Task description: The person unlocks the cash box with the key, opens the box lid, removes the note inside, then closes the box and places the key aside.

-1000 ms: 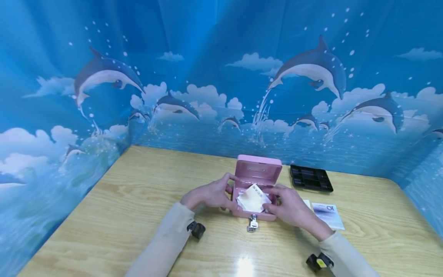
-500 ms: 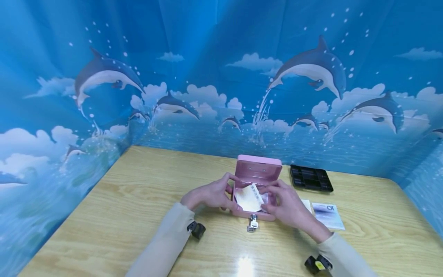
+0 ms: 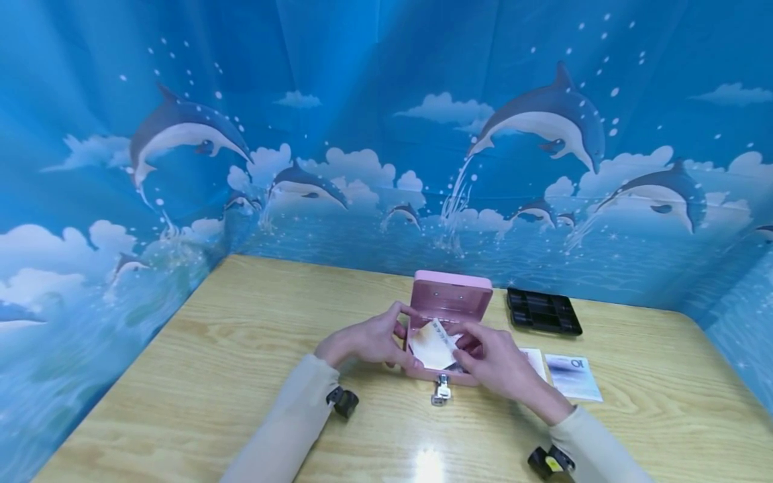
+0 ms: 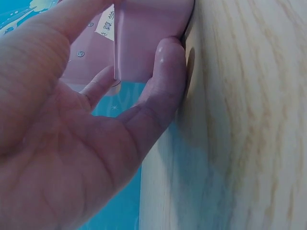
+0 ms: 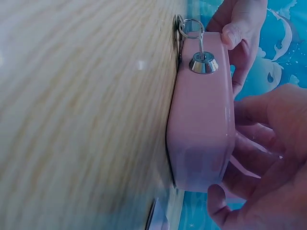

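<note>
A pink cash box (image 3: 443, 377) stands on the table with its lid (image 3: 451, 297) raised. Inside lie banknotes, the top one a pale note (image 3: 431, 347) with dark characters along one edge. My left hand (image 3: 376, 339) grips the box's left side, thumb at the front corner and a finger against the side wall (image 4: 139, 43). Over the right half of the box, my right hand (image 3: 498, 359) pinches at the right edge of the notes with curled fingers. In the right wrist view those fingertips are hidden behind the front wall (image 5: 201, 129). Keys on a ring (image 5: 192, 28) hang from the front lock (image 5: 204, 63).
Right of the box, a purple-white banknote (image 3: 574, 378) marked 10 lies flat, with another note (image 3: 535, 361) partly behind my right hand. A black compartment tray (image 3: 543, 311) sits at the back right. A blue dolphin-print backdrop (image 3: 362, 134) rises behind the table.
My right hand has moved slightly left, and the top note has shifted left and turned in the box. More of the note beside the box shows. My left hand has stayed still.
</note>
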### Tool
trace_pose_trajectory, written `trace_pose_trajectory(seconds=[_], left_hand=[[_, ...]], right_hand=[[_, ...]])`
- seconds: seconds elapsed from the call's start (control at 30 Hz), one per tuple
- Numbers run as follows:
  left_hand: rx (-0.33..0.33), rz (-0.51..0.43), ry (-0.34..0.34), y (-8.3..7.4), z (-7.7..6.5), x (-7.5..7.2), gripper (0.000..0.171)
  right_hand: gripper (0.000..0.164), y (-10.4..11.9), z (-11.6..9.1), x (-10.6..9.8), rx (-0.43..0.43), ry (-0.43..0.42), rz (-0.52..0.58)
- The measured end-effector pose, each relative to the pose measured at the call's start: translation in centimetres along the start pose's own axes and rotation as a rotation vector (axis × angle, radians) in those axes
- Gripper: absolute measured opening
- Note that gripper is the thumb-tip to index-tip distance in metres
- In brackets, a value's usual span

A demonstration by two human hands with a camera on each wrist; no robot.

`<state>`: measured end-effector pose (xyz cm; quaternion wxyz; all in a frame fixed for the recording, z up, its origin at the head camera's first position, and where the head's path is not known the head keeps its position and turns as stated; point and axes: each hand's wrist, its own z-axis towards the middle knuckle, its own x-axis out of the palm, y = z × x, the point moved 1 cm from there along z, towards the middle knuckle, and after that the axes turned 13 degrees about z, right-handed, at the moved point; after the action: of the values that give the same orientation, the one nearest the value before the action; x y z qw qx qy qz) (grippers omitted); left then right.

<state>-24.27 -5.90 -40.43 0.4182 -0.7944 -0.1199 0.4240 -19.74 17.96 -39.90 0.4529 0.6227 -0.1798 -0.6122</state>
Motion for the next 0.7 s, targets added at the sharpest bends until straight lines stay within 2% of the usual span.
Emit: trace_pose_trajectory(seconds=[0.13, 0.33, 0.5, 0.7], left_hand=[[0.009, -0.003, 0.0, 0.0, 0.0, 0.0, 0.082], [0.013, -0.013, 0.005, 0.1, 0.0, 0.0, 0.081], [-0.007, -0.006, 0.011, 0.0, -0.1, -0.2, 0.083], [-0.016, 0.002, 0.013, -0.2, -0.2, -0.2, 0.085]], right_hand=[[0.03, 0.1, -0.1, 0.0, -0.016, -0.019, 0.024], [0.025, 0.3, -0.1, -0.3, -0.005, -0.099, -0.023], [0.026, 0.3, -0.3, -0.7, -0.008, -0.169, -0.046], [0.025, 0.1, -0.5, -1.4, -0.081, -0.237, -0.054]])
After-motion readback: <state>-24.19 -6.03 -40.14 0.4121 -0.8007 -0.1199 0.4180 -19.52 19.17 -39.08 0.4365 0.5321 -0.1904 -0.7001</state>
